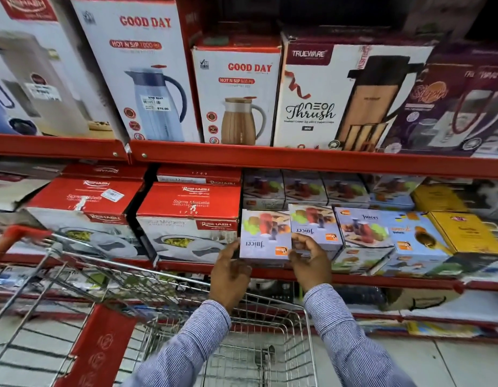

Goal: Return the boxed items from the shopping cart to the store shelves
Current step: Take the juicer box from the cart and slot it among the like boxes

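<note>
Seating a juicer box [266,237] at the front edge of the middle shelf [270,270], upside down by its print. Left hand [230,270] presses its left side, right hand [309,261] grips its right front corner; both grasping it. Risk: box overhangs the lip, so releasing early tips it into the shopping cart [242,331] below. Tight fit too: Rishabh box [187,219] touching on the left, second juicer box [314,230] just beside on the right; skewed push jams or shoves neighbours. Open room only toward the person.
</note>
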`<state>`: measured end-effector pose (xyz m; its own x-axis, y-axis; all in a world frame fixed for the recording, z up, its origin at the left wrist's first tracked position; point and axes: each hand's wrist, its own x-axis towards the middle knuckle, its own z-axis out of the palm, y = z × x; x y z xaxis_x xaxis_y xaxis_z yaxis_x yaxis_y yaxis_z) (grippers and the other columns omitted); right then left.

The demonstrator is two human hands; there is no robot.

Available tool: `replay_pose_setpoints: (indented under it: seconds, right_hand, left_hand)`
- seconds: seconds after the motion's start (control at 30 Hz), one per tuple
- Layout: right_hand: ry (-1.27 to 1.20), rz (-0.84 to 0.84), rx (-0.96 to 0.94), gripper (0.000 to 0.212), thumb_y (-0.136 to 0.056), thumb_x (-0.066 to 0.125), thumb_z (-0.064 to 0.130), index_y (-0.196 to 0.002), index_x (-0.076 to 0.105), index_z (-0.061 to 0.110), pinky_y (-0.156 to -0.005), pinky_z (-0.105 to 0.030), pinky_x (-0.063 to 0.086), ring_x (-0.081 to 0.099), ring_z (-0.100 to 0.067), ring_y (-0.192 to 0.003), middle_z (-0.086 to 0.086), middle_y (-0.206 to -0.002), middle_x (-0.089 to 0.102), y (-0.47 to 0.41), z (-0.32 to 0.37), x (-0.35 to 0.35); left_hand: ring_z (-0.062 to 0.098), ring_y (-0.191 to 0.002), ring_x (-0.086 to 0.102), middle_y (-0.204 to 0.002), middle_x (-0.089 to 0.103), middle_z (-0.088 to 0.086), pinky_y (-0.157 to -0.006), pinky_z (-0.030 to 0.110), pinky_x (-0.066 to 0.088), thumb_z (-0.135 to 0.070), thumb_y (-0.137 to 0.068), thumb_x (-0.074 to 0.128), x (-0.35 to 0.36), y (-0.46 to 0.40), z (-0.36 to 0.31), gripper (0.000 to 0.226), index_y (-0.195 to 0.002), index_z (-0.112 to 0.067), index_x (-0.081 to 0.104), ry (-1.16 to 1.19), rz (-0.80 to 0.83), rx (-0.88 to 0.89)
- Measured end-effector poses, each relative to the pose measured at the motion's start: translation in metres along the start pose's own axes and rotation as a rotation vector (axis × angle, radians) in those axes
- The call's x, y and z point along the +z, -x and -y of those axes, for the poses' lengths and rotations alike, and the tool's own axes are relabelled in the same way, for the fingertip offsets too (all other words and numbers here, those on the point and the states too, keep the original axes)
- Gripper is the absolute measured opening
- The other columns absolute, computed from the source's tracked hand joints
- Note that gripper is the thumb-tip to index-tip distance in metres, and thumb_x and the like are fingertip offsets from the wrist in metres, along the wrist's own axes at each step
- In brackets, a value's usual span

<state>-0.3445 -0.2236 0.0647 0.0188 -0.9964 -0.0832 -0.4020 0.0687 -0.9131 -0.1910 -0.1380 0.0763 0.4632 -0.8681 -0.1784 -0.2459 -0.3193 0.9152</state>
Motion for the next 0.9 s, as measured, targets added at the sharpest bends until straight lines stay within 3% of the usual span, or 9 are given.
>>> replay_pose_setpoints:
  seconds: [0.07, 0.23, 0.33, 0.47, 0.53, 0.6, 0.67, 0.73, 0.9]
  right_hand:
    - [0.046, -0.020, -0.008, 0.034, -0.086, 0.065, 0.013, -0.115, 0.066, 0.029, -0.080, -0.028, 0.056, 0.063, -0.008, -0.081, 0.000, -0.097, 0.069, -0.002, 0.002, 0.003]
    - [0.261, 0.011, -0.084, 0.038, -0.086, 0.064, 0.019, -0.124, 0.064, 0.023, -0.086, -0.029, 0.052, 0.060, -0.017, -0.082, -0.002, -0.093, 0.065, -0.015, 0.010, 0.006]
    - [0.497, 0.079, -0.168, 0.037, -0.088, 0.060, 0.030, -0.122, 0.064, 0.015, -0.076, -0.027, 0.048, 0.060, -0.022, -0.080, -0.002, -0.085, 0.055, -0.025, 0.017, 0.005]
    - [0.847, 0.183, -0.258, 0.047, -0.091, 0.049, 0.038, -0.133, 0.052, 0.017, -0.077, -0.037, 0.055, 0.064, -0.031, -0.094, -0.011, -0.113, 0.056, -0.028, 0.033, 0.001]
    - [0.937, 0.199, -0.307, 0.040, -0.090, 0.049, 0.041, -0.121, 0.058, 0.017, -0.075, -0.037, 0.055, 0.064, -0.030, -0.092, -0.010, -0.112, 0.055, -0.031, 0.039, -0.001]
    - [0.971, 0.207, -0.342, 0.039, -0.087, 0.050, 0.046, -0.111, 0.061, 0.017, -0.075, -0.037, 0.053, 0.064, -0.029, -0.093, -0.008, -0.113, 0.055, -0.039, 0.044, -0.006]
    - [0.982, 0.257, -0.383, 0.056, -0.084, 0.051, 0.053, -0.125, 0.055, 0.016, -0.087, -0.039, 0.051, 0.056, -0.030, -0.111, -0.008, -0.125, 0.051, -0.053, 0.048, -0.013]
    - [1.013, 0.357, -0.447, 0.079, -0.080, 0.052, 0.062, -0.143, 0.038, 0.015, -0.102, -0.042, 0.043, 0.042, -0.032, -0.130, -0.009, -0.140, 0.043, -0.068, 0.056, -0.019]
    - [1.141, 0.561, -0.474, 0.121, -0.058, 0.060, 0.082, -0.151, 0.017, 0.016, -0.115, -0.047, 0.030, 0.025, -0.032, -0.143, -0.009, -0.158, 0.025, -0.099, 0.070, -0.018]
  left_hand:
    - [0.017, -0.092, 0.069, -0.101, 0.067, -0.009, -0.084, 0.042, 0.061, -0.002, -0.087, 0.062, 0.002, -0.004, 0.001, 0.059, -0.139, -0.026, 0.046, 0.009, -0.007, -0.039]
    - [0.015, -0.092, 0.069, -0.101, 0.071, -0.004, -0.082, 0.040, 0.062, -0.006, -0.086, 0.063, 0.009, -0.011, -0.007, 0.050, -0.133, -0.020, 0.051, 0.043, -0.059, -0.096]
    - [0.021, -0.094, 0.067, -0.101, 0.068, -0.002, -0.084, 0.037, 0.060, -0.007, -0.084, 0.061, 0.015, -0.009, -0.016, 0.047, -0.129, -0.016, 0.053, -0.003, -0.100, -0.078]
    - [0.027, -0.109, 0.061, -0.114, 0.058, -0.001, -0.093, 0.043, 0.056, -0.015, -0.081, 0.063, 0.023, -0.007, -0.027, 0.057, -0.137, -0.017, 0.050, -0.122, -0.089, 0.023]
    - [0.030, -0.116, 0.055, -0.122, 0.053, 0.006, -0.100, 0.042, 0.052, -0.013, -0.083, 0.063, 0.024, -0.007, -0.028, 0.063, -0.143, -0.012, 0.043, -0.178, -0.084, 0.033]
    - [0.029, -0.116, 0.056, -0.130, 0.055, 0.007, -0.099, 0.043, 0.053, -0.026, -0.079, 0.060, 0.025, -0.007, -0.023, 0.068, -0.144, -0.015, 0.042, -0.197, -0.104, 0.052]
    - [0.025, -0.112, 0.061, -0.126, 0.064, 0.002, -0.092, 0.044, 0.058, -0.043, -0.071, 0.049, 0.027, -0.009, -0.011, 0.070, -0.137, -0.021, 0.047, -0.184, -0.136, 0.062]
    - [0.021, -0.108, 0.065, -0.120, 0.068, 0.000, -0.090, 0.043, 0.059, -0.047, -0.070, 0.046, 0.027, -0.011, -0.002, 0.069, -0.135, -0.024, 0.046, -0.156, -0.156, 0.027]
    - [0.016, -0.105, 0.068, -0.120, 0.069, -0.002, -0.088, 0.029, 0.058, -0.015, -0.088, 0.063, 0.017, -0.007, -0.007, 0.048, -0.134, -0.018, 0.050, -0.070, -0.140, -0.005]
